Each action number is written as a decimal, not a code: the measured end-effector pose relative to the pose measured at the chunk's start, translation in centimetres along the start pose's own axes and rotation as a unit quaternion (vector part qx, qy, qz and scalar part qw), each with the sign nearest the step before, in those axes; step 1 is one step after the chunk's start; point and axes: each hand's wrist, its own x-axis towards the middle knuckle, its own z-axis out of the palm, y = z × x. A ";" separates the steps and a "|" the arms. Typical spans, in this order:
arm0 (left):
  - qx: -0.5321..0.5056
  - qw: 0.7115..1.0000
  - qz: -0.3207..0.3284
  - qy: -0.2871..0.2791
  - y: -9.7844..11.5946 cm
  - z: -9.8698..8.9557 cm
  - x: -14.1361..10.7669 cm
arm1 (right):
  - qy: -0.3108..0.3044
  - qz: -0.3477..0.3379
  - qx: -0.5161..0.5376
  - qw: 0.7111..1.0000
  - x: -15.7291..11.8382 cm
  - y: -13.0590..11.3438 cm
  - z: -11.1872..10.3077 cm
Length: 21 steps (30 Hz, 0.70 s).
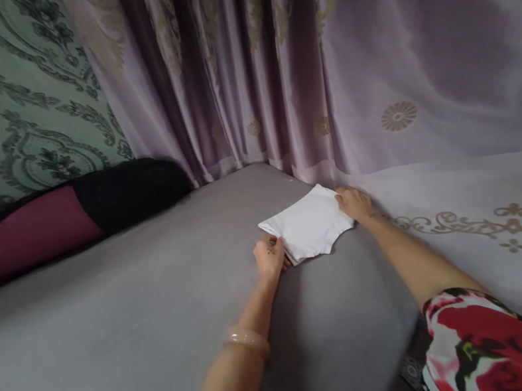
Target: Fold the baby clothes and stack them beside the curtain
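A small piece of white cloth [314, 223], folded, lies on the grey covered surface [159, 308] near its far right corner. At the cloth's left edge my left hand [270, 254] is closed, pinching the edge near an opening between layers. My right hand [354, 203] has its fingers on the right edge of the cloth, gripping it close to the curtain. The fingertips of my right hand are partly hidden. A pale bangle is on my left wrist.
A long black and maroon bag [134, 194] lies along the patterned green wall [21, 96] at the back left. Purple curtains [238, 65] hang behind and to the right, down to the surface's edge. A dark object [411, 368] shows below the right edge.
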 end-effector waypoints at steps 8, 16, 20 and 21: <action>-0.046 0.999 -0.007 0.003 -0.6 0.4 0.6 | 0.033 -0.015 -0.011 0.999 0.8 0.5 0.4; 0.004 0.998 -0.053 0.029 0.7 0.1 0.1 | 0.031 0.019 -0.010 0.999 -0.4 -0.9 0.7; 0.006 0.997 -0.070 0.042 1.4 0.0 -0.4 | 0.039 -0.056 0.031 0.997 -2.1 -4.0 0.9; 0.004 0.996 -0.076 0.040 1.6 -0.1 -0.5 | 0.032 -0.095 0.044 0.994 -2.8 -5.2 1.0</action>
